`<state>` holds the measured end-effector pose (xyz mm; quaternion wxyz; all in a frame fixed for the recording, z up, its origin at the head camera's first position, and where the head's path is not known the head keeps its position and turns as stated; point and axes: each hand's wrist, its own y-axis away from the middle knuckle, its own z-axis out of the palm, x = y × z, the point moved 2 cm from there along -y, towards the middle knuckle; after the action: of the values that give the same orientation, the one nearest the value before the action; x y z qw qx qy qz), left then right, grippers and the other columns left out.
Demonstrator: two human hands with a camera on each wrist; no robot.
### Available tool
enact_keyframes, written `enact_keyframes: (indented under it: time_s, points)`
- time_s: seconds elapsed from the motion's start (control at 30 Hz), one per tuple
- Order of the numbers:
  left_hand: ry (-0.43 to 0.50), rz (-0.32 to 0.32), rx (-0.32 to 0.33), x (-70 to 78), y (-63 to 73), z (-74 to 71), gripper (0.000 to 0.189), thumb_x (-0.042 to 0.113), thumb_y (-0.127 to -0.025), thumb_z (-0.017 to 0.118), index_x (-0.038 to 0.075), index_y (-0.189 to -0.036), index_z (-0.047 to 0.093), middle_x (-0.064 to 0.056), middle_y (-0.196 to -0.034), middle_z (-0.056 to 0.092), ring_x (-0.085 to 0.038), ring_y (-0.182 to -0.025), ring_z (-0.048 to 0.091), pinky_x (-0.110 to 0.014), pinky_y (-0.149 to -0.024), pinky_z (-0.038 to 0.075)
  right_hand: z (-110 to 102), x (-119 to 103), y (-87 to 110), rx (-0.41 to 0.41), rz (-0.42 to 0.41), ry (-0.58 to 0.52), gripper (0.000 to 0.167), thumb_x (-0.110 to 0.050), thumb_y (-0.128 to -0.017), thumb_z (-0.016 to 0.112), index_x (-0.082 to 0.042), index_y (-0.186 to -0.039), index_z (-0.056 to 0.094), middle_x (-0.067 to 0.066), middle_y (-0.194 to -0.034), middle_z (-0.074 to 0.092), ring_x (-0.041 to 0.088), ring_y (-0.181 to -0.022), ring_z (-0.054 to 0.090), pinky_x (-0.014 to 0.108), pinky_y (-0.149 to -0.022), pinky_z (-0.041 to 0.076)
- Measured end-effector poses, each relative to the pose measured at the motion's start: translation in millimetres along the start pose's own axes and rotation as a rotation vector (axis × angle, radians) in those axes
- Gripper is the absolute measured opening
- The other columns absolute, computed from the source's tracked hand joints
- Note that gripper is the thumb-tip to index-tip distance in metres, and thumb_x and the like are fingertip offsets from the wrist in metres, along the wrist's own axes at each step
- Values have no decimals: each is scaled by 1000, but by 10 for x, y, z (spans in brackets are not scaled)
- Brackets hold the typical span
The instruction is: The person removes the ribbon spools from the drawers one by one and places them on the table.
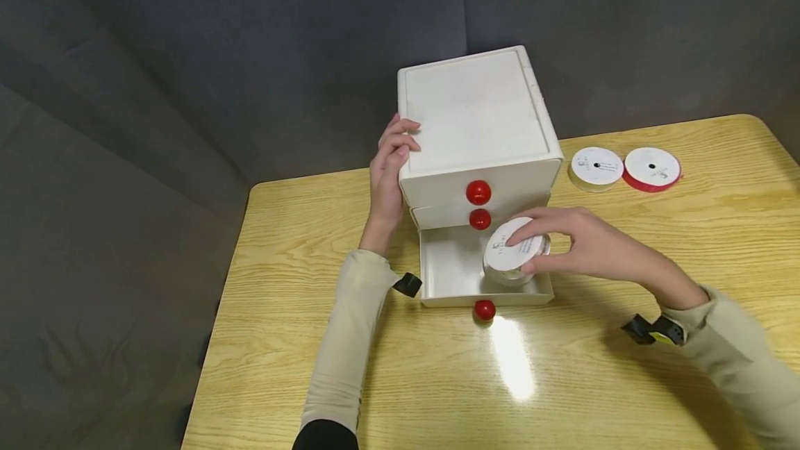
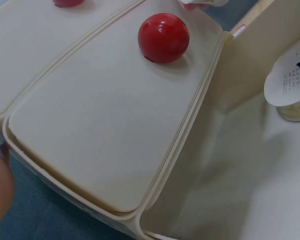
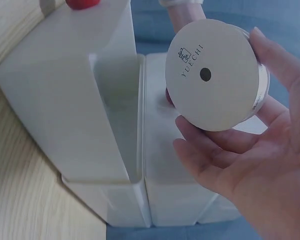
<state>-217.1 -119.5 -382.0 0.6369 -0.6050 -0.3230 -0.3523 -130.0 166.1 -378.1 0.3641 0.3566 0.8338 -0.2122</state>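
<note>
A white cabinet [image 1: 475, 117] with red round knobs stands on the table, its bottom drawer [image 1: 446, 269] pulled out. My right hand [image 1: 581, 245] pinches a ribbon spool [image 1: 512, 255] between thumb and fingers, tilted over the right part of that drawer. The white spool face [image 3: 215, 75] has a small centre hole and printed lettering in the right wrist view. My left hand [image 1: 390, 165] rests against the cabinet's left side, fingertips over its top edge. The left wrist view shows the drawer fronts close up, and the spool [image 2: 292, 80] at its right edge.
Two more ribbon spools lie flat on the table right of the cabinet: one with a pale ribbon [image 1: 596, 167], one with a red ribbon [image 1: 652, 169]. A dark cloth [image 1: 312, 75] hangs behind the table. The drawer's red knob [image 1: 485, 310] juts toward the front.
</note>
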Motion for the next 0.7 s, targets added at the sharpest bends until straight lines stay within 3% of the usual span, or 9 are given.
enact_keyframes:
  time_s: [0.17, 0.27, 0.4, 0.6, 0.7]
  points:
    - [-10, -5, 1, -1, -2, -3, 21, 19, -94, 43, 15, -87, 62, 6, -125, 60, -17, -149, 31, -37, -126, 17, -101, 59, 73, 50, 17, 18, 34, -26, -83, 88, -29, -116, 78, 7, -135, 65, 24, -126, 58, 22, -95, 50]
    - [-11, -9, 1, -3, -6, 0, 24, 19, -95, 43, 4, -88, 60, 6, -125, 60, -17, -149, 31, -37, -126, 17, -164, 101, 116, 110, 6, 23, 37, -21, -81, 89, -29, -115, 78, 6, -134, 66, 11, -126, 56, 12, -95, 43]
    - [-13, -15, 5, -5, -6, 5, 27, 19, -95, 43, -3, -90, 57, 7, -124, 60, -16, -149, 31, -37, -126, 17, -243, 141, 164, 164, 1, 12, 39, -14, -78, 90, -26, -113, 79, 3, -130, 69, -4, -119, 54, 9, -92, 42]
    - [-11, -6, 4, -8, -3, 4, 28, 19, -94, 43, -4, -91, 57, 5, -125, 60, -18, -149, 31, -37, -126, 17, -361, 208, 258, 205, 54, 4, 38, -7, -77, 90, -23, -110, 80, -4, -126, 70, -5, -118, 55, 9, -90, 42]
    - [-8, -3, 2, -10, -2, 1, 24, 19, -94, 43, 4, -88, 60, 5, -125, 60, -18, -150, 31, -37, -126, 17, -429, 255, 316, 239, 124, -20, 36, -6, -78, 88, -21, -110, 80, -10, -123, 70, -5, -116, 55, 9, -90, 40]
